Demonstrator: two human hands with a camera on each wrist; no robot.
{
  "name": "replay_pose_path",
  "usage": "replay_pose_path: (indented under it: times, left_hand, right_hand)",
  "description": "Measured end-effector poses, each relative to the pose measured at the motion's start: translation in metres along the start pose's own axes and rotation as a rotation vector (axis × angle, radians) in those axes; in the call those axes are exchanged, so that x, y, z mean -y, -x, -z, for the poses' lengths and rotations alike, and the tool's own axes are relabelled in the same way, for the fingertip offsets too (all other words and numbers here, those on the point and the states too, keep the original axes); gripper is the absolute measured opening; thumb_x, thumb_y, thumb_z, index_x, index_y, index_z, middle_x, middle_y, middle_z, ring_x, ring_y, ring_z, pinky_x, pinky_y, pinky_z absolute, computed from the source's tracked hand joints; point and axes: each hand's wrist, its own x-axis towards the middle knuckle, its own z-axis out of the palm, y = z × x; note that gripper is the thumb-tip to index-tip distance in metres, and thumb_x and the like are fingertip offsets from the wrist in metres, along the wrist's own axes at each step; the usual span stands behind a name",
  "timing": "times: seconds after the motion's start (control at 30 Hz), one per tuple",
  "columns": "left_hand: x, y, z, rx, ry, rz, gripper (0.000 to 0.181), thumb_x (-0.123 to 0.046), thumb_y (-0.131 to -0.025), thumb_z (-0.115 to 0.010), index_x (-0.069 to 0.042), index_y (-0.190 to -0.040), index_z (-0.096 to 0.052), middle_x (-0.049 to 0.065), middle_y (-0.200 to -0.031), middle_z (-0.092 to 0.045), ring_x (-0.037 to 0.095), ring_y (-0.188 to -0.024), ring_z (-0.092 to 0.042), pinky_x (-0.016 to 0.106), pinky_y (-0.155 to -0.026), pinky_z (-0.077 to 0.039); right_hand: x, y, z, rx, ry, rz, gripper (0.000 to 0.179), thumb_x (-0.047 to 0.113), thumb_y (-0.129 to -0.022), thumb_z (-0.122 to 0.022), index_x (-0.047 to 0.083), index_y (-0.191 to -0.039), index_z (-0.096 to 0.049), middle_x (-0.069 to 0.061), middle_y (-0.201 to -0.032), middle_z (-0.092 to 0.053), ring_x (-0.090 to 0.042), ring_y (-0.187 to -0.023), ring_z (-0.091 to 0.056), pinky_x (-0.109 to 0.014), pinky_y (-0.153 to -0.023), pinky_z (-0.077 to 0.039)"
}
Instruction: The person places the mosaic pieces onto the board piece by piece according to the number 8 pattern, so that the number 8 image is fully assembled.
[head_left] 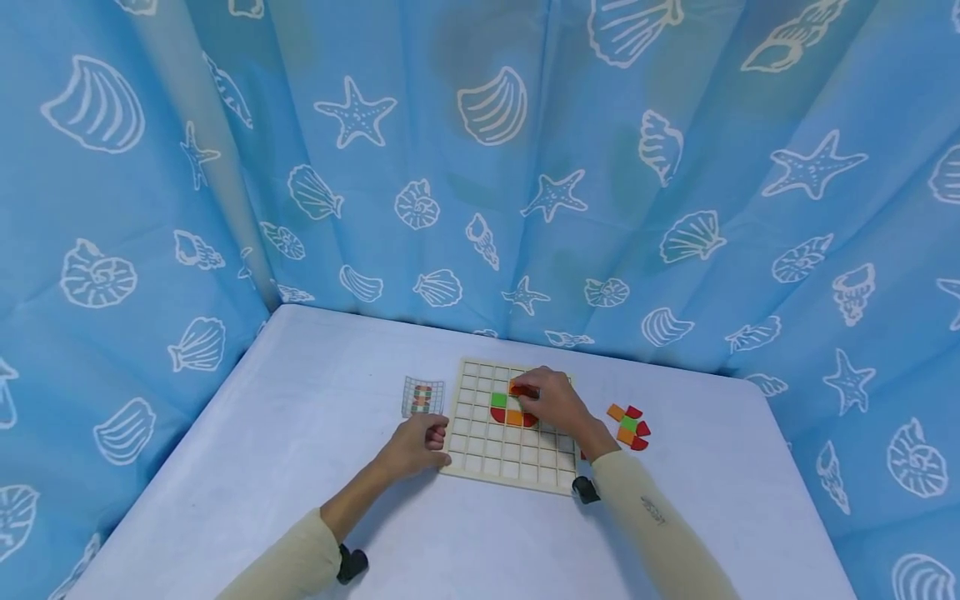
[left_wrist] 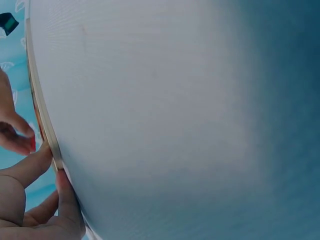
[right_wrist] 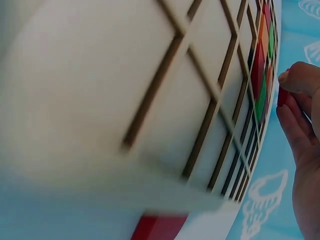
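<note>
A cream grid board (head_left: 495, 478) lies on the white table. My left hand (head_left: 415, 446) grips its left edge near the front corner, thumb and finger on either side of the rim in the left wrist view. Over the back middle of the board, my right hand (head_left: 555, 402) pinches a small red tile (right_wrist: 283, 95) between thumb and fingertips. Beneath and beside that hand, a green tile (head_left: 499, 400), a rounded red tile (head_left: 498, 413) and an orange tile (head_left: 514, 417) sit in grid cells. The hand covers part of this pattern.
A printed pattern card (head_left: 423, 398) lies left of the board. Loose orange, red and green tiles (head_left: 628, 423) are grouped to its right. Another red piece (right_wrist: 159, 227) is by the board's right edge. A blue shell-print curtain (head_left: 450, 208) surrounds the table.
</note>
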Motion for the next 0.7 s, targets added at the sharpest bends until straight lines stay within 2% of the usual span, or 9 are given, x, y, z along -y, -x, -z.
replay_pose_path:
  times: [0.13, 0.3, 0.47, 0.7]
  left_hand:
    - [0.001, -0.001, -0.001, -0.007, -0.025, -0.001, 0.062, -0.003, -0.074, -0.083, 0.009, -0.128, -0.056, 0.003, -0.096, -0.056, 0.014, -0.086, -0.056, 0.026, -0.076, -0.052]
    - [0.001, 0.0, -0.001, -0.011, -0.017, 0.002, 0.062, -0.003, -0.074, -0.083, 0.009, -0.128, -0.056, 0.004, -0.096, -0.057, 0.015, -0.087, -0.057, 0.028, -0.077, -0.053]
    - [0.001, 0.0, -0.001, -0.005, -0.018, 0.01, 0.062, -0.003, -0.074, -0.083, 0.009, -0.128, -0.056, 0.004, -0.097, -0.057, 0.014, -0.087, -0.058, 0.027, -0.078, -0.053]
    - [0.002, 0.0, 0.0, -0.01, -0.03, 0.018, 0.061, -0.003, -0.074, -0.083, 0.008, -0.128, -0.056, 0.004, -0.097, -0.057, 0.014, -0.087, -0.057, 0.028, -0.078, -0.053]
  right_hand:
    - [0.005, -0.012, -0.006, 0.017, 0.002, 0.006, 0.03, 0.009, -0.087, -0.068, 0.008, -0.117, -0.071, 0.0, -0.107, -0.067, -0.016, -0.091, -0.055, -0.033, -0.078, -0.053]
    - [0.009, -0.024, -0.013, 0.032, 0.009, -0.009, 0.031, 0.008, -0.088, -0.069, 0.009, -0.119, -0.071, 0.0, -0.11, -0.067, -0.017, -0.1, -0.056, -0.035, -0.086, -0.053]
    - [0.013, -0.031, -0.019, 0.042, -0.009, 0.006, 0.028, 0.005, -0.088, -0.069, 0.007, -0.116, -0.072, -0.001, -0.107, -0.067, -0.017, -0.097, -0.056, -0.034, -0.085, -0.053]
    - [0.014, -0.035, -0.024, 0.048, 0.027, 0.006, 0.025, 0.005, -0.087, -0.07, 0.01, -0.111, -0.074, 0.001, -0.105, -0.068, -0.016, -0.097, -0.057, -0.033, -0.086, -0.053]
